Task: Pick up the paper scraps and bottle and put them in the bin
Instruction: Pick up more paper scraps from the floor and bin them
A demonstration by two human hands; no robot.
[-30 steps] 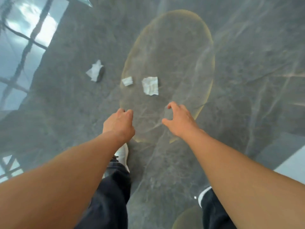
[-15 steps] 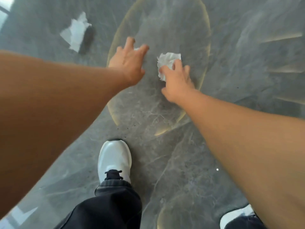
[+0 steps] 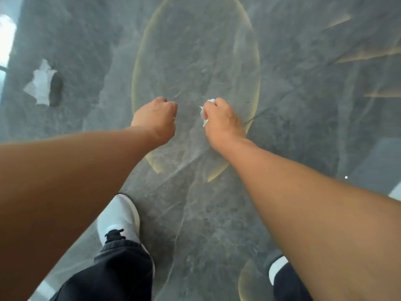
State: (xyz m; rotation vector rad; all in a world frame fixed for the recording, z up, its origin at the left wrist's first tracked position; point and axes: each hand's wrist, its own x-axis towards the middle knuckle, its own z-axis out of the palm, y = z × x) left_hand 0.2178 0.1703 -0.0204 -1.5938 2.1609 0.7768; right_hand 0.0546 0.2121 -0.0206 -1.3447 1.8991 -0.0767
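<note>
My right hand [image 3: 223,122] is closed around a crumpled white paper scrap [image 3: 205,114], which sticks out at the thumb side. My left hand [image 3: 157,118] is a fist just to its left. Only a tiny white speck of the small paper scrap shows at its fingers. Both hands hover low over the grey marble floor [image 3: 195,213]. A third, larger white paper scrap [image 3: 41,83] lies on the floor at the far left, beside its dark shadow. No bottle or bin is in view.
A yellowish oval ring [image 3: 138,61] is marked on the floor under the hands. My white shoe [image 3: 118,216] and dark trouser leg stand at the bottom centre, and a second shoe [image 3: 277,268] is at the bottom right. Bright window glare marks the left edge.
Both hands reached down to the two scraps inside the oval and closed. The right hand now grips the bigger scrap, and the small one has gone from the floor under the left fist.
</note>
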